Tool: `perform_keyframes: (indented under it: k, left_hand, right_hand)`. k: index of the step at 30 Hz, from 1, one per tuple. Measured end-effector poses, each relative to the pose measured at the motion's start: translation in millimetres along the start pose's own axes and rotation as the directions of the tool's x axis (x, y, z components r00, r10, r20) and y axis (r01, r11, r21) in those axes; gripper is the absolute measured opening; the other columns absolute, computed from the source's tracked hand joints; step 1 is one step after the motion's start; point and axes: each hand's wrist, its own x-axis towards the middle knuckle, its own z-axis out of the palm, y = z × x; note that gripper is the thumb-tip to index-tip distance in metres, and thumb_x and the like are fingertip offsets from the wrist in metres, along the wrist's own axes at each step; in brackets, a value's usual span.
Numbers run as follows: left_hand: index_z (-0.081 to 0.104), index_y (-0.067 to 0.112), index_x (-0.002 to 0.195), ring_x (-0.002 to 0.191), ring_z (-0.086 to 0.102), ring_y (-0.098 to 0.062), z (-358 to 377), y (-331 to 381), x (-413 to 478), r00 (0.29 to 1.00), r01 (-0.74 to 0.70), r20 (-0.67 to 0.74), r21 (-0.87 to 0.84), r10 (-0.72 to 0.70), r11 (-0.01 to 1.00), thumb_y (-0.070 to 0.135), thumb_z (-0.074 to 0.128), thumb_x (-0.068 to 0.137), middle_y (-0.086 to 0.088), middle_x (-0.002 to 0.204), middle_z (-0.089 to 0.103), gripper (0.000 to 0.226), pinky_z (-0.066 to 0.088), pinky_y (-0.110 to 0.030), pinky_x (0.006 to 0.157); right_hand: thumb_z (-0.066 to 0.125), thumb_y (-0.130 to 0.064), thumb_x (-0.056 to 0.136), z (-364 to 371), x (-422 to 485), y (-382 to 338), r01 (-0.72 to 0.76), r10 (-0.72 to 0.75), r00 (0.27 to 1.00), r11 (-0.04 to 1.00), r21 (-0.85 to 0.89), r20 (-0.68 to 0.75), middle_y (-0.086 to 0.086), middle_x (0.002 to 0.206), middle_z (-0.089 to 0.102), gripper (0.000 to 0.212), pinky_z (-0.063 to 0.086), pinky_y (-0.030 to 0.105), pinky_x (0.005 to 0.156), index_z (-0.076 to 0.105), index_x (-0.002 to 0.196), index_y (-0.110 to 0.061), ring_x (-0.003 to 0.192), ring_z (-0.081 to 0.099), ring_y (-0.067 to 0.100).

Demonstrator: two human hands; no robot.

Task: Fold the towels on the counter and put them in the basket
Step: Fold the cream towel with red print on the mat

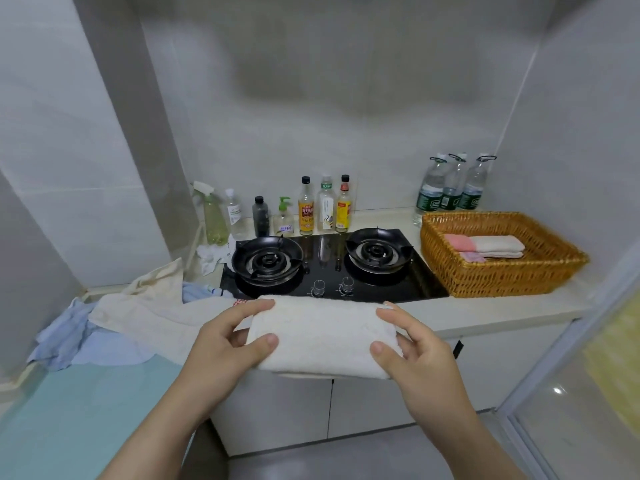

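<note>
Cream folded towel lies at the table's front edge. The left hand and right hand grip its ends with curled fingers. A wicker basket at the right end holds pink-striped towels.

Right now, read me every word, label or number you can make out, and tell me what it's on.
None reads cleanly.
Black-capped yellow-labelled glass bottle: red characters, blurred.
Red-capped yellow-labelled glass bottle: blurred.
Green-labelled clear water bottles: white lettering, too small.
Green-topped clear pump bottle: blue mark, unreadable.
Folded cream towel: no text.
</note>
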Motion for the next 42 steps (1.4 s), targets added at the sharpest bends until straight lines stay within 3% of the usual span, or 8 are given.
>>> perform_keyframes:
  k: [5,10,15,20,26,31,38,42]
  left_hand:
    - [0.068,0.019,0.104,0.059,0.061,0.004,35,-5,39,0.999,0.004,0.033,0.011,-0.004,1.000,-0.014,0.065,0.081,0.014,0.082,0.071,0.041,0.047,-0.008,0.058]
    - [0.068,0.021,0.108,0.055,0.058,0.000,71,-17,90,0.998,0.025,0.061,0.009,-0.026,1.000,-0.011,0.067,0.081,0.019,0.084,0.072,0.042,0.048,-0.018,0.053]
    - [0.073,0.034,0.101,0.079,0.065,-0.014,107,-28,160,0.992,0.084,0.096,-0.018,-0.082,0.996,0.016,0.084,0.068,0.004,0.092,0.074,0.039,0.052,-0.036,0.066]
    - [0.071,0.038,0.105,0.083,0.055,-0.027,158,-34,227,0.973,0.144,0.186,-0.038,-0.134,0.989,0.044,0.085,0.051,-0.011,0.094,0.062,0.056,0.052,-0.052,0.075]
    - [0.074,0.031,0.099,0.081,0.068,-0.023,225,-42,281,0.961,0.132,0.244,-0.004,-0.127,0.991,-0.005,0.074,0.078,-0.002,0.090,0.076,0.042,0.055,-0.039,0.074]
    - [0.070,0.027,0.104,0.073,0.070,-0.016,273,-39,305,0.954,0.090,0.286,0.010,-0.090,0.996,-0.006,0.073,0.078,-0.004,0.091,0.075,0.041,0.055,-0.024,0.063]
    - [0.073,0.038,0.099,0.090,0.065,-0.001,350,-42,330,0.957,0.005,0.290,0.044,-0.017,0.999,-0.001,0.076,0.078,0.018,0.105,0.070,0.045,0.050,-0.010,0.075]
    - [0.073,0.036,0.102,0.092,0.066,-0.005,404,-45,340,0.967,0.002,0.253,0.035,-0.011,0.999,-0.001,0.077,0.076,0.013,0.106,0.070,0.046,0.050,-0.011,0.073]
  right_hand:
    - [0.067,0.000,0.086,-29,31,8,-0.029,0.027,0.999,0.999,-0.034,-0.043,-0.040,0.121,0.049,0.043,0.036,0.006,0.096,0.066,0.105,-0.039,0.096,0.044,-0.034]
    - [0.069,-0.001,0.084,-61,85,20,-0.019,0.014,0.999,0.993,-0.113,-0.048,-0.031,0.124,0.053,0.041,0.041,-0.001,0.084,0.067,0.106,-0.036,0.103,0.050,-0.026]
    - [0.074,-0.011,0.080,-96,149,30,-0.079,0.067,0.995,0.984,-0.162,-0.076,-0.027,0.126,0.058,0.046,0.053,0.038,0.095,0.067,0.103,-0.050,0.114,0.061,0.007]
    - [0.074,-0.012,0.081,-140,207,31,-0.150,0.129,0.985,0.968,-0.200,-0.115,-0.014,0.124,0.063,0.041,0.055,0.022,0.070,0.068,0.098,-0.050,0.102,0.066,0.012]
    - [0.073,-0.013,0.082,-196,251,32,-0.191,0.146,0.970,0.953,-0.235,-0.196,-0.017,0.120,0.063,0.039,0.053,0.022,0.078,0.066,0.103,-0.046,0.102,0.064,0.006]
    - [0.074,-0.012,0.082,-241,273,40,-0.208,0.157,0.958,0.956,-0.205,-0.238,-0.013,0.115,0.068,0.040,0.055,0.032,0.082,0.069,0.098,-0.048,0.101,0.065,0.012]
    - [0.074,-0.009,0.082,-316,313,54,-0.133,0.082,0.974,0.961,-0.242,-0.210,-0.024,0.120,0.062,0.049,0.054,0.035,0.090,0.067,0.099,-0.055,0.105,0.062,0.004]
    - [0.076,-0.011,0.080,-369,338,66,-0.106,0.036,0.973,0.946,-0.305,-0.228,-0.026,0.124,0.054,0.046,0.045,0.037,0.102,0.068,0.101,-0.052,0.114,0.055,0.001]
